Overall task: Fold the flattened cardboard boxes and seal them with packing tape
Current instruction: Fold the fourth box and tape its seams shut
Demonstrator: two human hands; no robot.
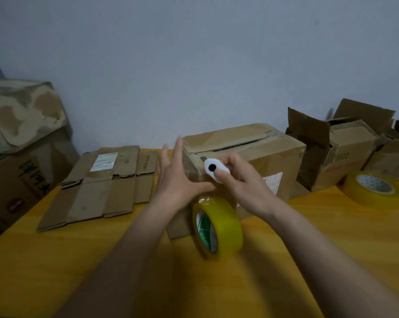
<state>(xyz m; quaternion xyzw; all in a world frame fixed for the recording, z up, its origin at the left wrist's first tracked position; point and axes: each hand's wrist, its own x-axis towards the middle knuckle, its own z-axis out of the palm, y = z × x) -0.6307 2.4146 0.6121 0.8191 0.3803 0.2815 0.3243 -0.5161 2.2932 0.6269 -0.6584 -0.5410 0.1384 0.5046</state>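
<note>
Fingers of the right hand [242,180] are curled round a small white oval cutter with a black button [214,169], its blade held at a clear strip of tape stretched down the near end of the folded brown cardboard box [258,154]. The left hand [175,180] is spread flat, its thumb pressing that strip to the box. Below hangs the yellow-tinted roll of packing tape [216,228], apparently on the uncut strip. This box seems nearly sealed. A pile of flattened brown cardboard boxes [102,184] lies unfolded at left on the yellow wooden table [56,260], so most work remains.
</note>
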